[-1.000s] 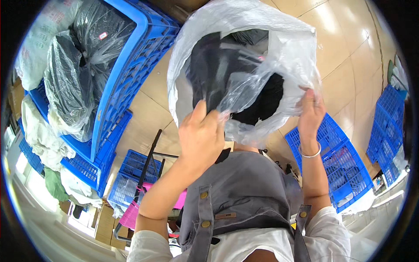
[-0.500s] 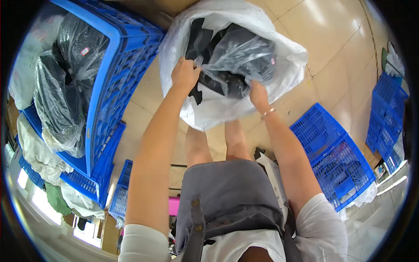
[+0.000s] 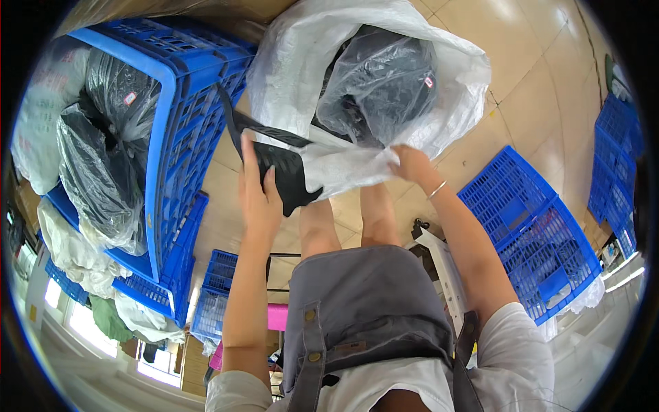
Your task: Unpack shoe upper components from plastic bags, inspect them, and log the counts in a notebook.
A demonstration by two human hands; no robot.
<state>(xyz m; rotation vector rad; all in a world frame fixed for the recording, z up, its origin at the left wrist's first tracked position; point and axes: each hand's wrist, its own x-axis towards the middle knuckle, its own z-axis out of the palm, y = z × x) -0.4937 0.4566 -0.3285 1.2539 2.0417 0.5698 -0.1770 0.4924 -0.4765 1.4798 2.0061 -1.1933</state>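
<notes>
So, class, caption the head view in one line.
Left hand holding a black item, right hand on the edge of a white sack.

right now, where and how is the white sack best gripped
Probably by the right rim of the sack, coming from the right with fingers inside and thumb outside: that edge is spread open and nothing crowds it, whereas a blue crate stands close on the left.

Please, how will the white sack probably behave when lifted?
The sack is probably floppy: its wall creases and folds. The plastic bag inside may make it heavier than its thin wall suggests. That bag's film looks shiny, so it could slide about.
</notes>
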